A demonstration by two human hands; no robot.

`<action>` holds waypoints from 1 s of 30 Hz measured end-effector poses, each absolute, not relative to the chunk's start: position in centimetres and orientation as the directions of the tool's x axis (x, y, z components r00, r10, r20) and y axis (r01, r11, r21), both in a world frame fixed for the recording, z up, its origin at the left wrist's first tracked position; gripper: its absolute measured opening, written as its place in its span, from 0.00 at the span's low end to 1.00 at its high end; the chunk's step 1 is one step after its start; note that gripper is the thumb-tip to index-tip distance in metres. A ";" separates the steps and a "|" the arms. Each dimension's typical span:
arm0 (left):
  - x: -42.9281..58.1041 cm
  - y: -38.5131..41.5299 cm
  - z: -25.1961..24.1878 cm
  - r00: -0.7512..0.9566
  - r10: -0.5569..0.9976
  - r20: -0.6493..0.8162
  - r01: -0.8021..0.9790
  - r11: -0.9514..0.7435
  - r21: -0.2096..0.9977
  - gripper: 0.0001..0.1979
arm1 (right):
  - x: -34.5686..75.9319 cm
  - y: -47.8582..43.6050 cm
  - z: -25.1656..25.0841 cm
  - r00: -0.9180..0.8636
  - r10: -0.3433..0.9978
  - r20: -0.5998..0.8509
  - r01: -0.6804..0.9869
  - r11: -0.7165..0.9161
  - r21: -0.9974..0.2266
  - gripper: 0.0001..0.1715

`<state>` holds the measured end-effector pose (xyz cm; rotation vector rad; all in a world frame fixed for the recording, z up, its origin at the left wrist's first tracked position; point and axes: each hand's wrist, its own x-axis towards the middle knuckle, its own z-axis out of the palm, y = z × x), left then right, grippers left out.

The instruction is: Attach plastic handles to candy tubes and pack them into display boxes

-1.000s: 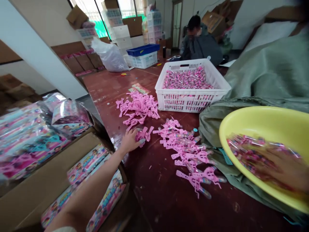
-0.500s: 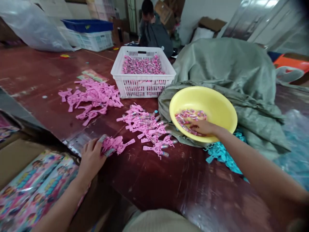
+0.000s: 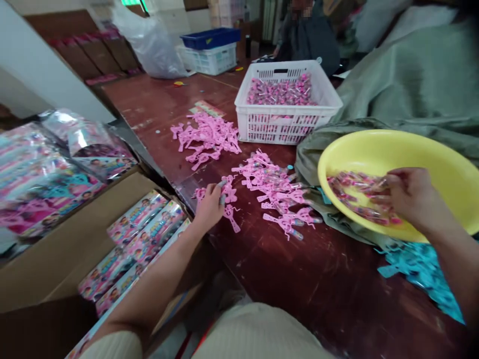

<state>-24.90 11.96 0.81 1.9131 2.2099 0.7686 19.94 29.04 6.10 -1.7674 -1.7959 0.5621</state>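
Observation:
My left hand (image 3: 208, 208) is closed around pink plastic pieces (image 3: 229, 192) with clear tubes, at the table's left edge. More pink pieces with tubes (image 3: 267, 179) lie in the middle, and a heap of pink pieces (image 3: 209, 134) lies farther back. Over the yellow basin (image 3: 404, 149), my right hand (image 3: 411, 197) pinches a small clear tube (image 3: 380, 184) with pink contents. Similar small tubes (image 3: 348, 187) lie in the basin's left part. Some of my right fingers are hidden.
A white crate (image 3: 288, 119) of small wrapped items stands behind the piles. Teal pieces (image 3: 419, 271) lie below the basin. An open carton (image 3: 71, 264) with printed packs (image 3: 149, 224) is at left. Green cloth (image 3: 415, 75) covers the back right; a person (image 3: 310, 40) is behind.
The view has turned left. My right hand has lifted from the tubes in the basin with one between its fingers. My left hand stays at the pink pieces.

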 end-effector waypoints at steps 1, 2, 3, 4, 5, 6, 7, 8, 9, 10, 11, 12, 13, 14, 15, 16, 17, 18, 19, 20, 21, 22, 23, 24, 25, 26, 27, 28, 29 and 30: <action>-24.3 11.8 1.1 -0.199 0.957 0.213 0.886 0.082 0.457 0.18 | 19.1 28.0 6.3 -0.001 0.995 0.095 0.668 0.072 -0.741 0.14; -23.6 11.7 1.4 -0.198 0.960 0.197 0.873 0.081 0.482 0.18 | 18.1 26.9 6.4 -0.046 0.994 0.100 0.577 0.108 -0.810 0.19; -22.8 11.5 1.8 -0.194 0.965 0.176 0.851 0.076 0.520 0.19 | 17.1 25.6 6.4 -0.110 0.986 0.122 0.508 0.161 -0.846 0.23; -21.9 11.4 2.1 -0.193 0.970 0.149 0.823 0.077 0.562 0.21 | 15.9 24.2 6.4 -0.176 0.970 0.165 0.467 0.230 -0.854 0.26; -21.1 11.3 2.5 -0.193 0.974 0.117 0.795 0.085 0.601 0.21 | 14.6 23.0 6.3 -0.251 0.944 0.214 0.454 0.309 -0.836 0.28; -20.2 11.2 2.8 -0.188 0.978 0.086 0.769 0.093 0.632 0.20 | 13.4 21.9 6.2 -0.327 0.909 0.260 0.440 0.390 -0.809 0.28; -19.4 11.2 3.1 -0.174 0.983 0.060 0.752 0.093 0.653 0.18 | 12.3 20.9 6.2 -0.406 0.866 0.292 0.425 0.462 -0.778 0.26; -18.7 11.2 3.4 -0.142 0.989 0.044 0.738 0.077 0.670 0.16 | 11.2 20.2 6.1 -0.478 0.819 0.317 0.411 0.528 -0.744 0.23; -18.0 11.1 3.6 -0.089 0.995 0.041 0.725 0.036 0.688 0.14 | 10.2 19.6 6.1 -0.544 0.771 0.332 0.397 0.585 -0.707 0.19; -17.3 11.0 3.8 -0.015 0.998 0.058 0.706 -0.030 0.708 0.12 | 9.5 19.3 6.2 -0.603 0.722 0.340 0.384 0.636 -0.669 0.15; -16.8 10.9 4.1 0.065 0.994 0.087 0.676 -0.108 0.729 0.11 | 8.8 19.0 6.3 -0.655 0.673 0.343 0.367 0.680 -0.635 0.12; -16.2 10.8 4.3 0.134 0.984 0.119 0.639 -0.178 0.749 0.11 | 8.4 18.9 6.4 -0.696 0.629 0.347 0.342 0.715 -0.610 0.11; -15.7 10.6 4.5 0.184 0.972 0.143 0.598 -0.226 0.769 0.11 | 8.0 18.9 6.5 -0.724 0.594 0.351 0.310 0.735 -0.603 0.11; -15.3 10.5 4.7 0.206 0.966 0.156 0.558 -0.247 0.792 0.11 | 7.8 18.9 6.6 -0.740 0.573 0.352 0.280 0.739 -0.613 0.12; -15.0 10.4 4.9 0.204 0.966 0.158 0.520 -0.244 0.819 0.10 | 7.8 18.9 6.6 -0.754 0.560 0.343 0.257 0.733 -0.630 0.13; -14.8 10.3 5.0 0.191 0.970 0.151 0.485 -0.227 0.844 0.10 | 7.7 18.9 6.6 -0.766 0.551 0.332 0.240 0.724 -0.647 0.13; -14.6 10.3 5.1 0.174 0.975 0.141 0.456 -0.207 0.865 0.10 | 7.8 18.9 6.5 -0.775 0.545 0.321 0.230 0.715 -0.660 0.14; -14.5 10.3 5.2 0.167 0.976 0.136 0.433 -0.197 0.879 0.09 | 7.9 18.9 6.4 -0.780 0.541 0.313 0.223 0.709 -0.669 0.14; -14.4 10.3 5.2 0.172 0.975 0.140 0.420 -0.201 0.885 0.09 | 8.0 18.8 6.3 -0.784 0.538 0.309 0.219 0.707 -0.672 0.14; -14.4 10.4 5.1 0.186 0.970 0.153 0.421 -0.220 0.880 0.09 | 8.0 18.6 6.3 -0.787 0.532 0.311 0.216 0.712 -0.669 0.14; -14.3 10.4 5.0 0.207 0.963 0.171 0.439 -0.248 0.864 0.10 | 8.1 18.5 6.2 -0.789 0.525 0.321 0.213 0.722 -0.658 0.14; -14.3 10.4 4.8 0.222 0.956 0.190 0.471 -0.276 0.838 0.11 | 8.1 18.3 6.1 -0.789 0.518 0.330 0.215 0.737 -0.641 0.14; -14.2 10.4 4.6 0.228 0.951 0.208 0.514 -0.299 0.804 0.13 | 8.0 18.1 6.0 -0.791 0.511 0.337 0.222 0.752 -0.620 0.14; -14.1 10.3 4.3 0.226 0.948 0.225 0.560 -0.315 0.766 0.15 | 8.0 18.0 5.9 -0.793 0.506 0.339 0.234 0.767 -0.598 0.13; -13.9 10.1 4.0 0.214 0.947 0.241 0.607 -0.322 0.727 0.16 | 7.9 17.8 5.8 -0.793 0.507 0.337 0.254 0.779 -0.573 0.13; -13.8 9.9 3.7 0.200 0.945 0.258 0.649 -0.325 0.688 0.18 | 7.8 17.6 5.7 -0.791 0.512 0.335 0.278 0.789 -0.548 0.13; -13.7 9.8 3.4 0.189 0.942 0.276 0.685 -0.328 0.651 0.20 | 7.8 17.5 5.5 -0.788 0.520 0.329 0.305 0.795 -0.525 0.13; -13.6 9.6 3.1 0.185 0.938 0.293 0.715 -0.333 0.614 0.21 | 7.7 17.3 5.3 -0.784 0.531 0.321 0.331 0.795 -0.508 0.13; -13.5 9.5 2.8 0.192 0.932 0.309 0.739 -0.344 0.579 0.23 | 7.6 17.2 5.1 -0.779 0.547 0.306 0.354 0.788 -0.504 0.13; -13.5 9.4 2.6 0.205 0.924 0.323 0.755 -0.359 0.548 0.23 | 7.5 17.1 4.9 -0.775 0.568 0.278 0.377 0.768 -0.518 0.14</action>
